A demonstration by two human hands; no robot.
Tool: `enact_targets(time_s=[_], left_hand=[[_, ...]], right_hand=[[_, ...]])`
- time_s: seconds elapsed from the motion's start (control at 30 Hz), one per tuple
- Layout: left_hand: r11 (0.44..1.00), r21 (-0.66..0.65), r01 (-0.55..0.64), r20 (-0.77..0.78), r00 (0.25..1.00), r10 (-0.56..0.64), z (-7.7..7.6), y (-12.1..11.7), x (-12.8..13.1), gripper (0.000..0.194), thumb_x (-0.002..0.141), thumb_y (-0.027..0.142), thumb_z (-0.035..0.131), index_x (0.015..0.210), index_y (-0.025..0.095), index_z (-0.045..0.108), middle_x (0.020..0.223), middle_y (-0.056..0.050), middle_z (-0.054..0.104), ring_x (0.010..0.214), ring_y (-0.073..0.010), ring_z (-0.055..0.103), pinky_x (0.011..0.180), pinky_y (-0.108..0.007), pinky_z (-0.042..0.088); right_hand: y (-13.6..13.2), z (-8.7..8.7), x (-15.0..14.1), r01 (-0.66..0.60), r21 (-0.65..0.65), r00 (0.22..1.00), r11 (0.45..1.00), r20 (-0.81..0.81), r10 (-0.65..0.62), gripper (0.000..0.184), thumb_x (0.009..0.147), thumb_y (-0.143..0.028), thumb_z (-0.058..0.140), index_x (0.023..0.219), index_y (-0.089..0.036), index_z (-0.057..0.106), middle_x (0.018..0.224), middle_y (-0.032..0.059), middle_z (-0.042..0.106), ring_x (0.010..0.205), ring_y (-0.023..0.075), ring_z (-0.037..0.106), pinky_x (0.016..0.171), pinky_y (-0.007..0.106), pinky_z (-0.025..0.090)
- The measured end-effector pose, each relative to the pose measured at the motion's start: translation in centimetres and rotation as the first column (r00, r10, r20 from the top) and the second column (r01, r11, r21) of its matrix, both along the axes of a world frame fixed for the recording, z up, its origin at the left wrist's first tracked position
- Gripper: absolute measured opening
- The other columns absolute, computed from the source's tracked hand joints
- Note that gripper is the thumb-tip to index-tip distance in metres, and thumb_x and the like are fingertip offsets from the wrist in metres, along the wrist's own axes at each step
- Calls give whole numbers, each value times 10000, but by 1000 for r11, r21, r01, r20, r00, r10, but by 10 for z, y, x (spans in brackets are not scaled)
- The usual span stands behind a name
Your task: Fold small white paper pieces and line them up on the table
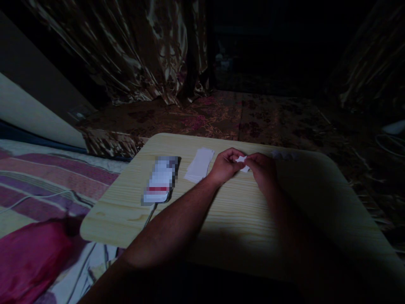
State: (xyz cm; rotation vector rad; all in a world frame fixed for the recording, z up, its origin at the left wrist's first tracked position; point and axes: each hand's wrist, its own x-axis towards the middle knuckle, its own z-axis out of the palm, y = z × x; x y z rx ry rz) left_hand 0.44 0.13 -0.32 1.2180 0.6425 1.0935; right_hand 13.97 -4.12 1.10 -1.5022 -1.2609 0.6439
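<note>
Wood-grain tbl [240,215], sm. angular wht paper [241,159] btwn hands [225,166]

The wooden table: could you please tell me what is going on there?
The person's left hand and right hand hold a small white paper piece over the table. A stack of white sheets lies to their left, with a phone farther left. Small pale pieces, too dim to make out, lie farther right, near the far edge.

Two hands [226,166] [262,168], one paper piece [241,159], one paper stack [200,164], one phone [160,178]
</note>
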Motion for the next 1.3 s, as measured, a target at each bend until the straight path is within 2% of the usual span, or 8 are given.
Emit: enact_targets(time_s=[0.13,0.4,0.6,0.87,1.0,1.3], left_hand=[[1000,6,23,1,1000,-23,0,-1,0,325,573,206,812,841,153,636,643,62,531,531,-44,454,517,-191,334],[999,-30,-16,12,1000,16,2,-1,0,332,548,170,804,843,155,652,639,66,524,518,-40,449,510,-190,332],[1000,-17,-5,-8,1000,5,1,-1,0,322,556,166,797,841,155,649,630,67,520,508,-41,445,509,-192,342],[997,-27,-77,12,997,77,0,0,0,365,594,182,768,926,175,617,713,27,636,585,-88,562,567,-212,411],[995,-26,-96,18,995,97,1,-1,0,367,607,188,765,938,177,608,656,46,603,540,-73,520,539,-203,387],[995,-22,-96,-7,995,96,2,-1,0,379,596,184,766,938,179,603,634,58,576,517,-62,489,513,-196,349]], right_hand=[[1,-1,3,-7,22,999,1000,51,6,172,713,-346,621,734,-182,669,612,-13,626,598,151,560,565,254,399],[0,-1,-1,22,-5,1000,1000,-22,-23,198,690,-361,626,730,-176,684,605,-10,634,570,145,539,541,252,393],[0,1,0,6,10,1000,1000,9,-6,159,697,-343,617,707,-191,664,577,-22,614,573,146,550,548,250,399],[4,-2,-2,34,-56,993,998,-110,-40,213,665,-386,645,727,-186,683,615,4,665,616,182,617,565,269,445],[4,-3,-2,14,-74,993,997,-116,-22,204,653,-383,648,712,-189,674,601,8,660,596,182,609,557,273,441],[4,-3,-2,53,-38,990,998,-130,-58,168,647,-367,633,688,-204,645,606,-1,644,616,187,609,577,283,456]])
